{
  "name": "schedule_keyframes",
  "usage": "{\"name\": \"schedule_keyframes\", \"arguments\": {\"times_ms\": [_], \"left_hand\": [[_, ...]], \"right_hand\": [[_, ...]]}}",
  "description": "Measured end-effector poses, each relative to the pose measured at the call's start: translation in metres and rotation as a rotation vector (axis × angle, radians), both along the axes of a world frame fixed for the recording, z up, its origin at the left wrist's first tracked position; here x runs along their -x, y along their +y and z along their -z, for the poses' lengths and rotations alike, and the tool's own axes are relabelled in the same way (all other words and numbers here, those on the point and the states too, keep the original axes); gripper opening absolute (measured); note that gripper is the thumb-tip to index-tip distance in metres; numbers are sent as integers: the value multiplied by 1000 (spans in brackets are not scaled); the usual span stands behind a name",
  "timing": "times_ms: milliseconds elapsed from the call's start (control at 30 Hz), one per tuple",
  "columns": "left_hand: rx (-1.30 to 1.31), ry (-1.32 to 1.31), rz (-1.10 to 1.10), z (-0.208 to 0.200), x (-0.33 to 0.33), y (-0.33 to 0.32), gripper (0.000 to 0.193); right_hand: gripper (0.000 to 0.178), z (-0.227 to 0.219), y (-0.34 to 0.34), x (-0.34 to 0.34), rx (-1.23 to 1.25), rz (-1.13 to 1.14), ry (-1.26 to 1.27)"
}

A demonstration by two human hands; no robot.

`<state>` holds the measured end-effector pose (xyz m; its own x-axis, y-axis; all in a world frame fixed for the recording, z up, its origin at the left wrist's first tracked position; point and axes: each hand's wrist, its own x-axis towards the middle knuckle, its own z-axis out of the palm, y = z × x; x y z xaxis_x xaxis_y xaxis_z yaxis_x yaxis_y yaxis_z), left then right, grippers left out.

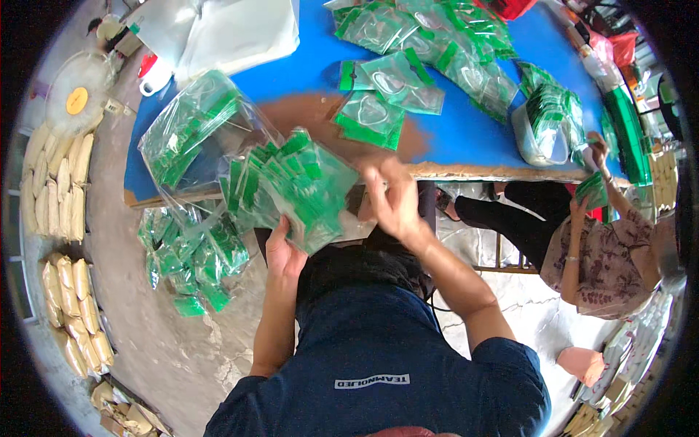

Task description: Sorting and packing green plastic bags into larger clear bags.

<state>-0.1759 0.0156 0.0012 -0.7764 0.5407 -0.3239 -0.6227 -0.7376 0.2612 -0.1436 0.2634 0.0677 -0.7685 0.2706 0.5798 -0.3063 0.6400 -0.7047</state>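
Observation:
My left hand (284,253) is closed on the lower edge of a clear plastic bag (313,193) with several small green-and-clear packets bunched in it, in front of the table edge. To the right of that bag, my right hand (395,197) is raised with its fingers apart and nothing visible in them; its fingertips are slightly blurred. Left of the held bag, a larger clear bag (193,120) of green packets lies on the table's left part. Ahead of my hands, a few flat green-edged packets (371,116) lie on the table.
The blue table (291,76) has a worn brown patch. A packet pile (429,33) covers its far side, with clear sheets (240,36) far left. A plastic tub (539,135) of packets stands right, near a co-worker's hands (579,207). Bagged packets (193,255) hang below the left edge.

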Motion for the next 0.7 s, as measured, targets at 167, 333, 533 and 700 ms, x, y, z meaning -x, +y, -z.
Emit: {"name": "schedule_keyframes", "arguments": {"times_ms": [167, 333, 533, 700], "left_hand": [[134, 160, -9, 13, 2, -20, 44], [427, 183, -99, 15, -14, -41, 42], [282, 246, 9, 29, -17, -59, 44], [202, 258, 12, 44, -21, -60, 47]], "right_hand": [[66, -6, 25, 42, -556, 144, -229], [94, -23, 7, 39, -705, -268, -432], [85, -10, 24, 51, -663, 46, -250], [67, -20, 48, 59, -653, 201, -492]]}}
